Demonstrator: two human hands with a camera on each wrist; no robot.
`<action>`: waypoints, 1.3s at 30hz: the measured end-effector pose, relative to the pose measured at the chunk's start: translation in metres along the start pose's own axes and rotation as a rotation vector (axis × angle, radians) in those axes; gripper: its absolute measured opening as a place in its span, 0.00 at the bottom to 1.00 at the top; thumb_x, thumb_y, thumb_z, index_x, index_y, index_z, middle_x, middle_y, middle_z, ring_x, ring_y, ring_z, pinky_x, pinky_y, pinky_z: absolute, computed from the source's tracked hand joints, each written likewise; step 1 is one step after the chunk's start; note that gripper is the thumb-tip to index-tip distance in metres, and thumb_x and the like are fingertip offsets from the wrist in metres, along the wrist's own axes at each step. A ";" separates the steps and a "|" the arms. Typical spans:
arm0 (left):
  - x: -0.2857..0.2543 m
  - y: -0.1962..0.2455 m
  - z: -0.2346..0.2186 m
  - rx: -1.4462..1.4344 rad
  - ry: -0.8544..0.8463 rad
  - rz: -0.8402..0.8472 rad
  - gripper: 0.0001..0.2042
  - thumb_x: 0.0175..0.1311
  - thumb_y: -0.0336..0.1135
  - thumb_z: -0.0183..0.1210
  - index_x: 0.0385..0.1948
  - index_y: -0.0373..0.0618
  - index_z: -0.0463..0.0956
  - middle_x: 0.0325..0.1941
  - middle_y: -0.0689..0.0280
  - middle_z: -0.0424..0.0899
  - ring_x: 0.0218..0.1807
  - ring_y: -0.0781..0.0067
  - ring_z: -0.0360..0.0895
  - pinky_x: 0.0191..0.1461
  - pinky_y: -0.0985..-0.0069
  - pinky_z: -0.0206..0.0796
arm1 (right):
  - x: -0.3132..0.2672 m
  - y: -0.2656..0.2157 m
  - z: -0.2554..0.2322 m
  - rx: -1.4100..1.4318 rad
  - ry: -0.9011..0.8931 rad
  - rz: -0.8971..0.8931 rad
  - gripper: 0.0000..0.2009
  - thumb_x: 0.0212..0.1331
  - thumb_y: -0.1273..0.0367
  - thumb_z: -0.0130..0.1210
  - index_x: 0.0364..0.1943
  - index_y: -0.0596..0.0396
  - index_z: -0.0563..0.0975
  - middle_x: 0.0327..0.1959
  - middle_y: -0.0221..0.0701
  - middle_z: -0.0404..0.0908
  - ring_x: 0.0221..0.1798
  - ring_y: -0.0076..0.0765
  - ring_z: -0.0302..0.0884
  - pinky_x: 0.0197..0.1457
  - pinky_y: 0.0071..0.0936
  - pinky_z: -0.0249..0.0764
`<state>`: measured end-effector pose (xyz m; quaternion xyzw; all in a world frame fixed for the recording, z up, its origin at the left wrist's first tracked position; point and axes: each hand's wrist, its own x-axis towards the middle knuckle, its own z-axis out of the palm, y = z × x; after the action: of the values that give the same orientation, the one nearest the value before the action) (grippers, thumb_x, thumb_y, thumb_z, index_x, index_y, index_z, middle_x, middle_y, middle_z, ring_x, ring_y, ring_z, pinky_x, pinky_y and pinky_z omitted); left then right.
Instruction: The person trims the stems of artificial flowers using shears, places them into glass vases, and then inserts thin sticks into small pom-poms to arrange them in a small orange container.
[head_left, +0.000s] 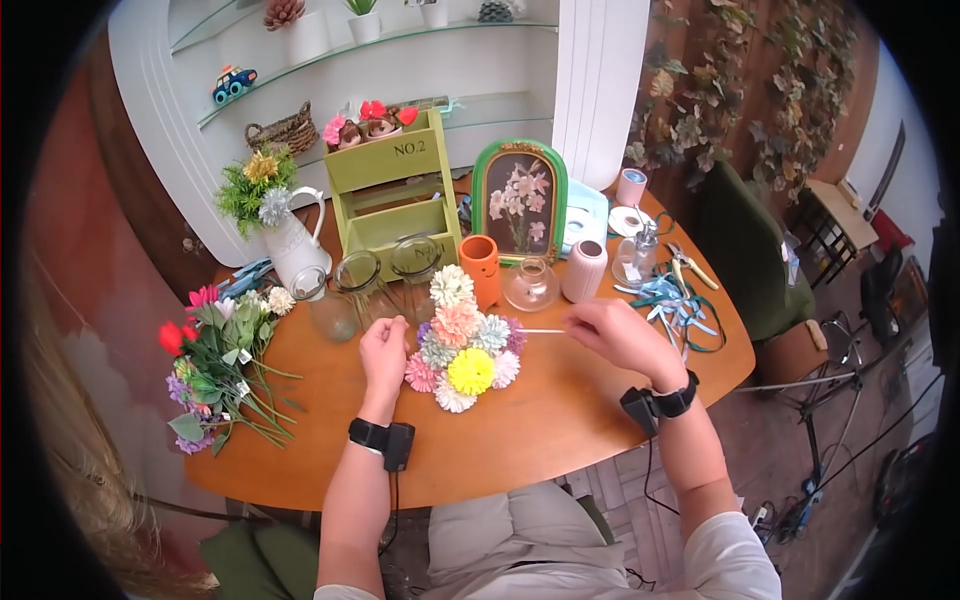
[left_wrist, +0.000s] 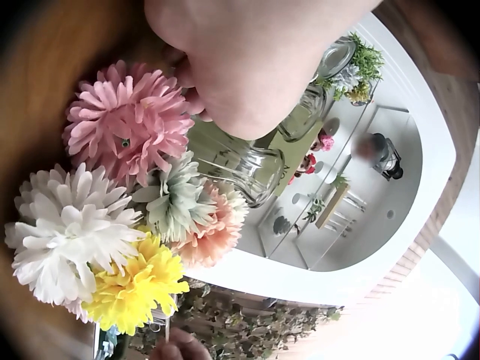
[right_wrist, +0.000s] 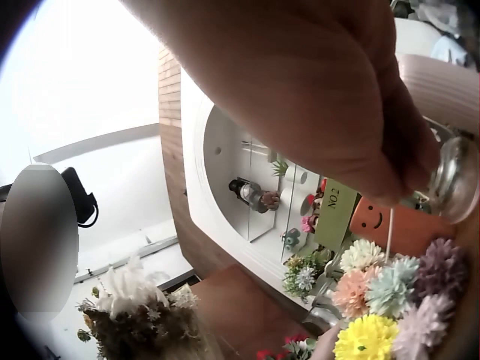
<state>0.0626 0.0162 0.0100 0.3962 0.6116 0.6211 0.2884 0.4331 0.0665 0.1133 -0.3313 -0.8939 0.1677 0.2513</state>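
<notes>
A round bunch of artificial chrysanthemums in yellow, white, pink, peach and pale blue rests on the table between the two hands. My right hand, at its right, pinches a thin white cord that runs taut and level toward the flowers. In the right wrist view the cord drops from the fingertips past the blooms. My left hand is curled just left of the pink flower, thumb against the fingers; whatever may be inside it is hidden. The stems are hidden beneath the blooms.
Loose artificial flowers lie at the left. Behind the bunch stand glass vases, an orange smiling cup, a round glass bottle and a pink ribbed vase. Blue ribbons and pliers lie at the right.
</notes>
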 end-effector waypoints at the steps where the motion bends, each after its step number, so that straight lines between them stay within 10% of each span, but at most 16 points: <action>1: 0.000 0.000 0.000 0.007 0.004 0.005 0.12 0.78 0.36 0.59 0.32 0.39 0.81 0.20 0.75 0.76 0.23 0.89 0.67 0.28 0.83 0.54 | 0.011 -0.005 0.005 0.007 0.042 -0.052 0.06 0.64 0.72 0.63 0.42 0.60 0.82 0.37 0.43 0.85 0.42 0.54 0.84 0.45 0.41 0.80; 24: -0.040 0.032 0.024 0.102 0.031 0.276 0.03 0.75 0.25 0.61 0.39 0.38 0.76 0.23 0.76 0.77 0.24 0.92 0.68 0.27 0.87 0.58 | 0.038 -0.012 0.078 0.241 0.157 -0.026 0.09 0.64 0.74 0.55 0.47 0.57 0.79 0.41 0.43 0.82 0.44 0.54 0.83 0.47 0.46 0.80; 39: -0.041 0.028 0.021 0.204 0.018 0.327 0.13 0.76 0.32 0.61 0.27 0.36 0.77 0.18 0.71 0.73 0.21 0.87 0.65 0.25 0.78 0.56 | 0.041 -0.008 0.081 0.089 0.222 0.036 0.07 0.65 0.68 0.59 0.32 0.56 0.77 0.28 0.41 0.83 0.32 0.53 0.84 0.35 0.47 0.78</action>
<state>0.1049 -0.0095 0.0311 0.5119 0.6015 0.5980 0.1365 0.3573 0.0779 0.0646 -0.3525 -0.8461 0.1739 0.3600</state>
